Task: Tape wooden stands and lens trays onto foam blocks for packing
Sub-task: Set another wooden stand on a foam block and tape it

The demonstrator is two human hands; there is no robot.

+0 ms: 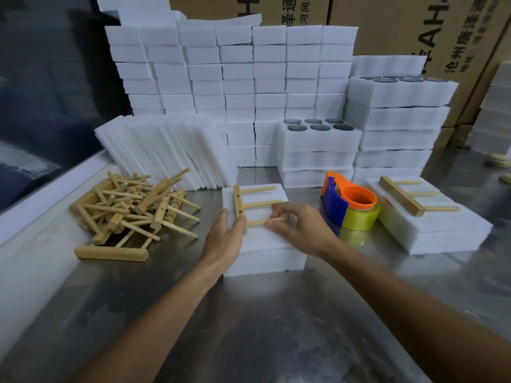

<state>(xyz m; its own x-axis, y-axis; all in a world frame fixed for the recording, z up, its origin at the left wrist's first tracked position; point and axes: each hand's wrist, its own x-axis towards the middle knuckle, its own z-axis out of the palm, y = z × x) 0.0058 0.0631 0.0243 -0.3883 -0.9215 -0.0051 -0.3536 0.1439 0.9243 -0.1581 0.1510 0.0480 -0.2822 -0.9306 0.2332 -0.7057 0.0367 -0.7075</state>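
I see a plain white foam block (262, 244) carrying a pale tan wooden stand (249, 205). A loose pile of wooden stands (130, 208) has the same light wood colour. The tape dispenser (341, 199) is orange and dark blue, its tape roll (362, 217) translucent yellow. The table (249, 327) is dull mottled grey metal. The lens trays (318, 139) are white with dark grey discs. Behind them, brown cardboard boxes (401, 31) bear black lettering.

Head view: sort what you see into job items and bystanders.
In the job: foam block under both hands; wooden stand on it; left hand at its bar; right hand pinching a peg; tape dispenser; spare stands; lens trays.

Lying about: cardboard boxes; steel table.
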